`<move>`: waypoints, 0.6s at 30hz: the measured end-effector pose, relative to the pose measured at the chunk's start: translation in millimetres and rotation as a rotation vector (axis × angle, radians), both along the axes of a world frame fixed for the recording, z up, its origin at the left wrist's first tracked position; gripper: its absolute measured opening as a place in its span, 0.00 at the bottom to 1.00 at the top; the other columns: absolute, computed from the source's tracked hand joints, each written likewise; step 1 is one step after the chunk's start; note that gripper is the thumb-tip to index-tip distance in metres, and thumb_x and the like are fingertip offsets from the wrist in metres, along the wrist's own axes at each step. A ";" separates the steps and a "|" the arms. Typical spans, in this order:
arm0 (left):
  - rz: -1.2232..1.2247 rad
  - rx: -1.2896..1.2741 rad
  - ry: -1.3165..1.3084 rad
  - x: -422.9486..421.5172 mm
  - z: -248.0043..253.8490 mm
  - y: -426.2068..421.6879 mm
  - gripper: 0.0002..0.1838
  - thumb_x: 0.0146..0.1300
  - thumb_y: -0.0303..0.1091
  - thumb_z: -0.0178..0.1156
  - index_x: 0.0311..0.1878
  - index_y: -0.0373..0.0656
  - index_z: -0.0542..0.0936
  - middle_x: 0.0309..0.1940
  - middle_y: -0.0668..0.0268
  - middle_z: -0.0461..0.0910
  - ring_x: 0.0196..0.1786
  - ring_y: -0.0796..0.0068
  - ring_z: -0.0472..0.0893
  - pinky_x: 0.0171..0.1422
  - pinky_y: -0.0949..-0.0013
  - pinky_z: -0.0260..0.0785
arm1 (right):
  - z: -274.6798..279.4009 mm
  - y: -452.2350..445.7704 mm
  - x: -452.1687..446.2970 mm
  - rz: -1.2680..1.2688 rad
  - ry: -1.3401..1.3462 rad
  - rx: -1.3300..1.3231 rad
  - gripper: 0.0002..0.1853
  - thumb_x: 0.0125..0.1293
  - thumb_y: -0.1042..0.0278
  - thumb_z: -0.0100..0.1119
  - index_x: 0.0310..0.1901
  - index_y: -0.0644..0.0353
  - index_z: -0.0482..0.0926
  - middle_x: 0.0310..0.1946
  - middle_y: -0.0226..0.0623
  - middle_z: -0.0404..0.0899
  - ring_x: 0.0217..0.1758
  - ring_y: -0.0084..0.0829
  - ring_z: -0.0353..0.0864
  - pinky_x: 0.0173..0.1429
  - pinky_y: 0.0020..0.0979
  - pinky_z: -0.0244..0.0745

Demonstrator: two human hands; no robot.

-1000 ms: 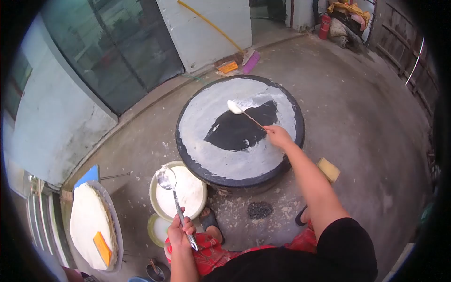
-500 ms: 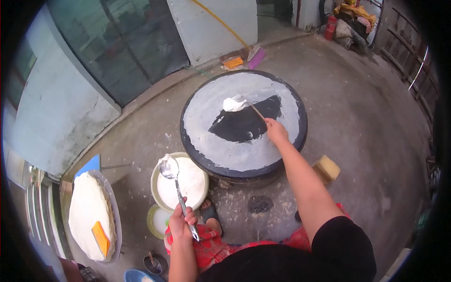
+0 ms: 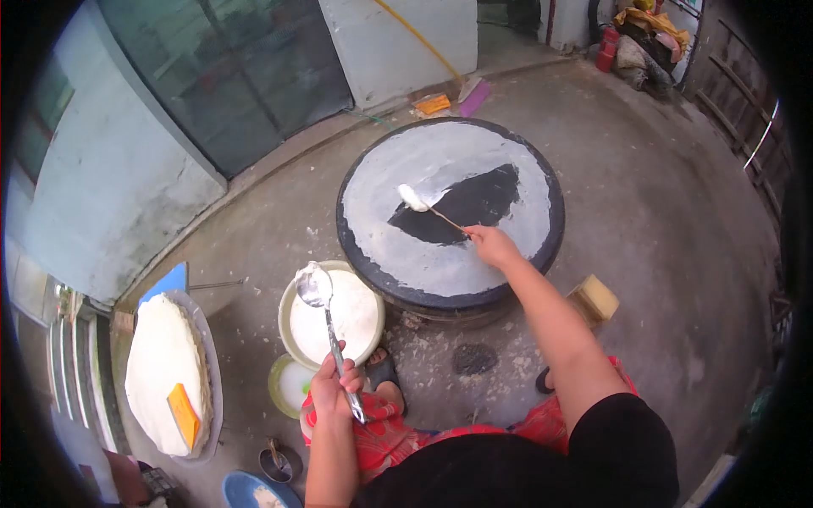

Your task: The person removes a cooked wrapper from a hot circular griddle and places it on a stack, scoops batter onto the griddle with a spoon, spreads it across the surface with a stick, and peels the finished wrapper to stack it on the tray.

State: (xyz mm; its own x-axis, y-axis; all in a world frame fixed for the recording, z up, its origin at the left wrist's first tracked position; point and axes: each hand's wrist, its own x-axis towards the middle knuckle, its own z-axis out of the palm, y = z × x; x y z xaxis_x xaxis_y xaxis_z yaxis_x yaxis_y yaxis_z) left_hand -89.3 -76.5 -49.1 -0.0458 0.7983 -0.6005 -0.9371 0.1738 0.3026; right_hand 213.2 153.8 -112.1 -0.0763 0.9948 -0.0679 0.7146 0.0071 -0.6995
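Spreader [image 3: 412, 197]: shifted leftward across griddle [image 3: 457, 300].
Right hand [image 3: 493, 246]: grip closed around spreader.
Left hand [image 3: 336, 385]: grip closed around spoon [image 3: 315, 289].
Batter [image 3: 474, 271]: could tear under uneven pressure.

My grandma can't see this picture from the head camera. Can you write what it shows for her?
A right hand holds a thin stick, its end white, over a big round black plate mostly covered in a thin white layer. The left hand holds a shiny metal spoon by a bowl of white stuff.
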 end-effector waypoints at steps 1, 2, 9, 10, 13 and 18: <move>-0.005 0.004 0.004 0.2 -0.5 -0.6 0.14 0.66 0.35 0.38 0.52 0.41 0.65 0.23 0.62 0.67 0.18 0.78 0.61 0.18 0.77 0.55 | 14.2 -4.1 3.1 0.004 0.000 -0.002 0.14 0.60 0.63 0.48 0.46 0.47 0.77 0.39 0.38 0.79 0.45 0.40 0.76 0.48 0.36 0.70; -0.012 0.012 0.006 -0.7 -0.2 -0.5 0.14 0.66 0.35 0.38 0.52 0.41 0.65 0.23 0.62 0.67 0.18 0.78 0.61 0.18 0.77 0.55 | 28.2 -6.4 9.5 0.029 -0.016 -0.075 0.14 0.60 0.62 0.48 0.46 0.46 0.77 0.40 0.38 0.78 0.45 0.40 0.76 0.49 0.35 0.70; 0.024 -0.001 0.037 -2.5 1.9 -2.4 0.14 0.66 0.35 0.37 0.51 0.41 0.65 0.24 0.62 0.66 0.18 0.78 0.61 0.18 0.77 0.54 | -14.7 -1.7 -4.6 0.014 -0.058 -0.042 0.14 0.60 0.60 0.48 0.46 0.40 0.77 0.41 0.37 0.78 0.45 0.38 0.76 0.48 0.36 0.70; 0.016 0.008 0.014 -3.2 1.7 -3.0 0.14 0.66 0.35 0.37 0.51 0.41 0.65 0.24 0.62 0.66 0.18 0.78 0.61 0.18 0.77 0.54 | 1.6 -8.1 -6.7 0.037 -0.093 -0.082 0.13 0.59 0.60 0.49 0.46 0.40 0.77 0.40 0.37 0.78 0.45 0.38 0.76 0.47 0.35 0.71; 0.004 0.024 -0.016 -6.9 -1.4 -6.3 0.14 0.66 0.35 0.37 0.51 0.41 0.65 0.24 0.62 0.66 0.18 0.78 0.61 0.18 0.77 0.54 | 43.7 -10.5 19.0 0.184 -0.214 -0.077 0.14 0.57 0.61 0.51 0.45 0.38 0.78 0.41 0.38 0.78 0.45 0.38 0.76 0.46 0.35 0.71; 0.011 0.006 0.036 -8.4 -2.3 -8.8 0.14 0.66 0.35 0.37 0.51 0.40 0.65 0.24 0.63 0.65 0.19 0.78 0.61 0.18 0.77 0.55 | 68.3 -47.4 27.3 0.017 -0.457 0.288 0.18 0.54 0.70 0.50 0.48 0.45 0.76 0.34 0.37 0.76 0.37 0.38 0.76 0.39 0.37 0.71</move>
State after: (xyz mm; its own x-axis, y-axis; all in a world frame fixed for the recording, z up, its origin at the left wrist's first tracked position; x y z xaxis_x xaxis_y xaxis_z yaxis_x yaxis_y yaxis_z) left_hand -97.6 -85.3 -51.4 -0.0763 0.8011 -0.5936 -0.9276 0.1613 0.3370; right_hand 240.5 106.4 -43.7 -0.1195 0.9768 0.1777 0.9437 0.1673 -0.2853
